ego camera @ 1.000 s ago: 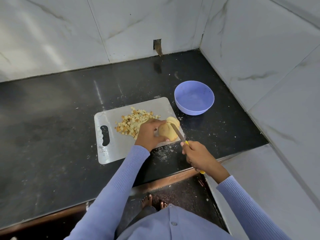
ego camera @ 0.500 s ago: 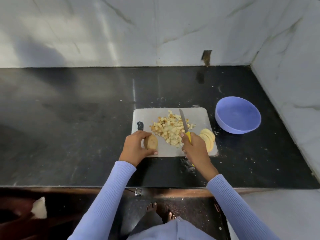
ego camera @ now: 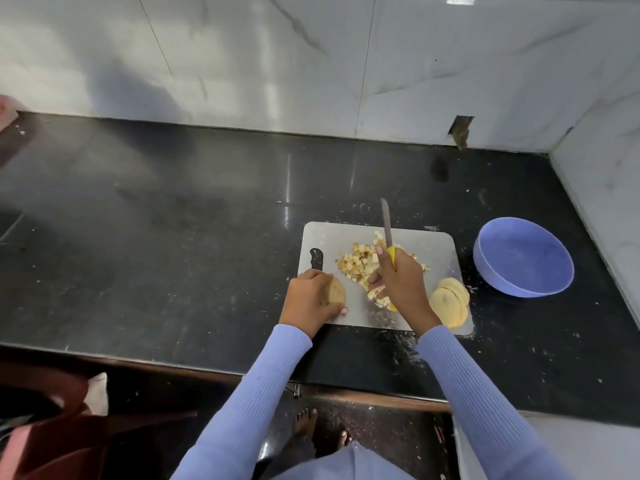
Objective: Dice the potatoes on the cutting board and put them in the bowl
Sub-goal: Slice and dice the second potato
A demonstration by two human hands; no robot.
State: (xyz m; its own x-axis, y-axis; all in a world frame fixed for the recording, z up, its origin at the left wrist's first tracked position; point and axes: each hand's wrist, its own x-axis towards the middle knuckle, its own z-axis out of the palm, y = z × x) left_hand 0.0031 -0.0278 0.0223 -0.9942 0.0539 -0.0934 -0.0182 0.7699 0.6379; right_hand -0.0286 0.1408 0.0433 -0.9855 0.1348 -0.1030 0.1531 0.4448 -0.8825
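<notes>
Potato piece, brown-skinned rounded end [ego camera: 335,290], gripped in left hand [ego camera: 311,303] at grey rectangular cutting board's [ego camera: 436,251] near-left corner, cut face towards right | right hand [ego camera: 401,285] grips yellow-handled knife [ego camera: 388,233], blade pointing away, over pale diced potato cubes [ego camera: 356,263], partly hiding them | pale round slices [ego camera: 450,301] stacked near-right | lilac plastic bowl [ego camera: 523,256] on black worktop [ego camera: 173,237], right of board.

We see glossy black stone countertop [ego camera: 173,237]; grey rectangular plastic cutting board [ego camera: 433,247] and empty lavender plastic bowl [ego camera: 523,258] directly on it, near each other
</notes>
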